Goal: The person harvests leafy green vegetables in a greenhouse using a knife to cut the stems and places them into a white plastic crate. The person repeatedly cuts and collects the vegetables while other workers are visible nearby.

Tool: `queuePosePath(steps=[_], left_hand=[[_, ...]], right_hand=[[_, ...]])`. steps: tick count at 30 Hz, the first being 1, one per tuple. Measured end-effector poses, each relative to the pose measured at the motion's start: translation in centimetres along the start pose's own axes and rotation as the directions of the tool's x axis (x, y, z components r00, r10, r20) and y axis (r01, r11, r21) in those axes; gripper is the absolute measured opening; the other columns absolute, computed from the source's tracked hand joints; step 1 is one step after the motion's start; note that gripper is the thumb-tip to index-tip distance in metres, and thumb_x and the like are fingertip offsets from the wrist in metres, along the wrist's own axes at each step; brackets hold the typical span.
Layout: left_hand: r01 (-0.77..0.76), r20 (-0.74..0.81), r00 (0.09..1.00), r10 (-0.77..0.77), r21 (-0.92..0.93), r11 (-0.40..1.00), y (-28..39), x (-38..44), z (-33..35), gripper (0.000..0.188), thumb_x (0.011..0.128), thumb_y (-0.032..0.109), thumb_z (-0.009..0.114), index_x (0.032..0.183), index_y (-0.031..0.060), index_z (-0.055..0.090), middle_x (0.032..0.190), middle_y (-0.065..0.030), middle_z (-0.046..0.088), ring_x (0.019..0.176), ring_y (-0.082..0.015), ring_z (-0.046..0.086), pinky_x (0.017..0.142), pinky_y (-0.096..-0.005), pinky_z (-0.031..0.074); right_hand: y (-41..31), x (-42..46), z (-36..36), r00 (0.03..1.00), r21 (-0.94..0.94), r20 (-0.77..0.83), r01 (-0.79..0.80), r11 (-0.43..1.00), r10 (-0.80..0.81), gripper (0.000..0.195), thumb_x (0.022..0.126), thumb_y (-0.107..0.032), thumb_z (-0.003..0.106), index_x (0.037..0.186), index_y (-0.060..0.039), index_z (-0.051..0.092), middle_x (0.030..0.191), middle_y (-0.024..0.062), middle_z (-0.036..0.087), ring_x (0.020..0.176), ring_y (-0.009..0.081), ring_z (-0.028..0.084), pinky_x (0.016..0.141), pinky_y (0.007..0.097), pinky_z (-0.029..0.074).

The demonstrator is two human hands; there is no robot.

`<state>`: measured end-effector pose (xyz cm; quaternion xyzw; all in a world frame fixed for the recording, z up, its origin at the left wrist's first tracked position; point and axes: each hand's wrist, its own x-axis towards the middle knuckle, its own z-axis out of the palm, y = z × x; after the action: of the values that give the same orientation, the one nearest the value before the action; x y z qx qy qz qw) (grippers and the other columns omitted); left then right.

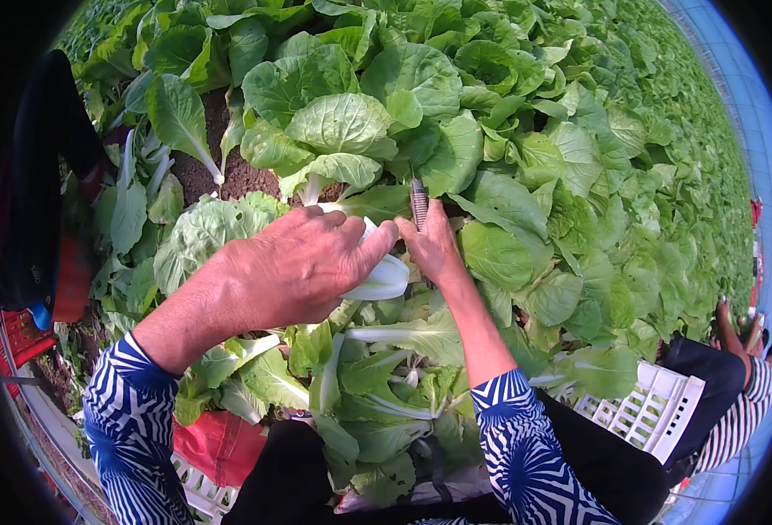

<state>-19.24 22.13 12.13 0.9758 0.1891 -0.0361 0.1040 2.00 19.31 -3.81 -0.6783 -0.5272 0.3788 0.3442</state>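
My left hand [294, 266] is wrapped around a picked head of leafy Chinese cabbage [383, 281], back of the hand up. The white stalk end points right, and crinkled green leaves spread out on the left of my wrist. In my right hand [430, 241] is a knife with a ribbed grey handle [419, 205]; how its blade lies is hard to make out. The thumbs of both hands meet or nearly meet beside the stalks. Just beyond my hands stands a rooted cabbage plant [340, 131] in brown soil [248, 180].
Dense cabbage rows [622, 164] stretch ahead and right. Loose trimmed leaves [386, 407] lie before my knees. A white plastic crate [648, 407] stands right, near a person in a striped sleeve [737, 426]. On the left are red cloth [218, 446], a red crate [25, 338] and another person's dark-clothed limb [44, 170].
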Motion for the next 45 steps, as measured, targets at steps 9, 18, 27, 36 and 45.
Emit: queuePosePath(steps=[9,18,27,36,45], left_hand=[[0.407,0.326,0.800,-0.504,0.322,0.855,-11.9,6.6,4.1,0.107,0.077,0.005,0.064,0.155,0.0248,-0.007,0.103,-0.0151,0.065,0.100,-0.0305,0.063,0.095,-0.0427,0.043],[0.541,0.236,0.787,-0.571,0.181,0.821,-15.2,3.6,6.3,0.076,0.071,0.010,0.071,0.140,0.0056,0.040,0.105,-0.0179,0.064,0.102,-0.0348,0.061,0.088,-0.0454,0.047],[0.561,0.067,0.824,-0.563,0.041,0.827,-17.1,0.9,9.4,0.073,0.068,0.012,0.073,0.136,0.0070,0.047,0.089,-0.0163,0.068,0.087,-0.0355,0.066,0.075,-0.0456,0.052],[0.575,0.087,0.815,-0.572,-0.012,0.818,-17.6,0.8,9.7,0.075,0.068,0.011,0.075,0.137,0.0065,0.045,0.089,-0.0178,0.068,0.089,-0.0356,0.066,0.077,-0.0461,0.052],[0.561,0.054,0.828,-0.559,-0.037,0.827,-17.9,0.4,10.2,0.075,0.068,0.011,0.075,0.137,0.0065,0.046,0.088,-0.0175,0.068,0.088,-0.0358,0.066,0.076,-0.0460,0.052]], right_hand=[[1.2,-1.3,0.3,0.987,0.137,0.091,-0.144,0.980,0.132,0.030,0.095,-0.029,0.057,0.103,-0.0007,0.053,0.067,0.0043,0.059,0.056,0.0119,0.058,0.052,0.0282,0.049],[-5.8,-0.4,8.5,0.964,0.653,0.193,-0.265,0.709,0.182,0.023,0.100,-0.022,0.049,0.098,0.0003,0.045,0.075,0.0080,0.058,0.054,0.0139,0.061,0.045,0.0275,0.052],[-0.4,5.4,11.7,0.935,0.481,0.037,-0.327,0.813,0.354,0.020,0.098,-0.016,0.047,0.094,0.0030,0.043,0.063,0.0093,0.054,0.042,0.0171,0.057,0.033,0.0305,0.047],[-8.0,2.9,11.3,0.986,0.838,-0.094,0.003,0.546,0.138,0.022,0.104,-0.023,0.042,0.101,-0.0020,0.043,0.082,0.0073,0.058,0.060,0.0132,0.060,0.057,0.0258,0.049],[-1.6,6.4,13.7,0.921,0.640,-0.027,-0.284,0.714,0.390,0.017,0.096,-0.013,0.048,0.098,0.0038,0.048,0.070,0.0099,0.058,0.047,0.0161,0.057,0.041,0.0291,0.049]])
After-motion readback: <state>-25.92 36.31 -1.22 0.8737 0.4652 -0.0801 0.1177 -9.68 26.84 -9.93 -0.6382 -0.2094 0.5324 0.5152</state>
